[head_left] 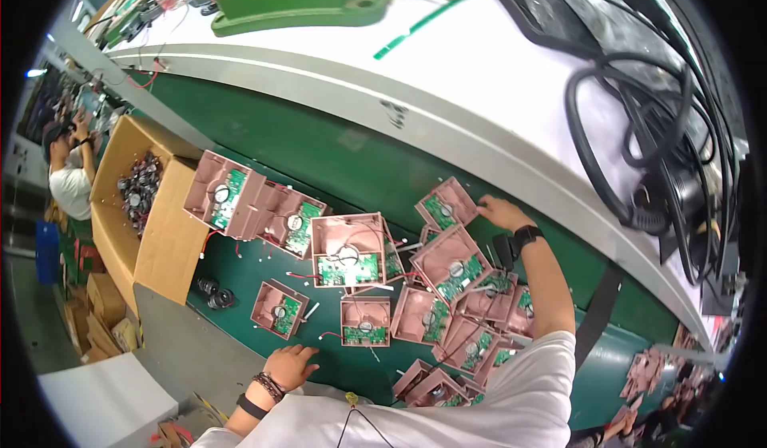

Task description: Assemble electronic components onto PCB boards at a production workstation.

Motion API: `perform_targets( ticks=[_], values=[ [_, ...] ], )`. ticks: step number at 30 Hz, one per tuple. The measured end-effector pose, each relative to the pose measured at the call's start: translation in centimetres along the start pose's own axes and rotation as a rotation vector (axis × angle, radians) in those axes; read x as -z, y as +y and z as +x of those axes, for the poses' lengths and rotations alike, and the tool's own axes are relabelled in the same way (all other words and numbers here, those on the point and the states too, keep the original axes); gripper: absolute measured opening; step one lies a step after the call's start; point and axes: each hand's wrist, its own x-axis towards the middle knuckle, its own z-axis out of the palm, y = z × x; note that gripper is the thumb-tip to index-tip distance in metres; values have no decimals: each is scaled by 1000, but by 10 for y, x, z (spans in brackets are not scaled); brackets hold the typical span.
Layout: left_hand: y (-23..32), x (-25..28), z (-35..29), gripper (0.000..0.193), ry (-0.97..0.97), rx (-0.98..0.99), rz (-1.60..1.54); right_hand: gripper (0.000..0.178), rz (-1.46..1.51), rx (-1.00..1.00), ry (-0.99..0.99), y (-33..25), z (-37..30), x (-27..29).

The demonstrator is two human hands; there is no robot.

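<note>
My right hand [502,212] reaches to the far side of the bench, fingers bent at the edge of a pink plastic housing [455,196] with a green circuit board inside. That housing sits tilted against others, and my fingertips grip its right corner. My left hand [289,367] is near the bench's front edge, fingers spread and holding nothing. Beyond it lies a small pink housing [269,298] with a board and a red wire. More open housings stand between the hands, including a large one [328,233] in the middle and a tilted one [431,257] to its right.
A cardboard box [164,250] of small dark round parts stands at the left. Black round parts [214,293] lie beside it on the green bench [240,266]. A white shelf [495,49] crosses above, with black cables [587,144] and a green tool base [304,5]. A co-worker [68,176] is far left.
</note>
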Motion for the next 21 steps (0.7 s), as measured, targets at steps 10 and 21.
perform_targets(
  ticks=[10, 21],
  values=[
    [-4, -6, 10, 33, 48, 73, 70, 20, -5, -122, 65, -37, -6, 21],
    [-32, 1, -22, 33, 189, -97, 75, 25, -215, -286, 163, -37, -188, 141]
  ],
)
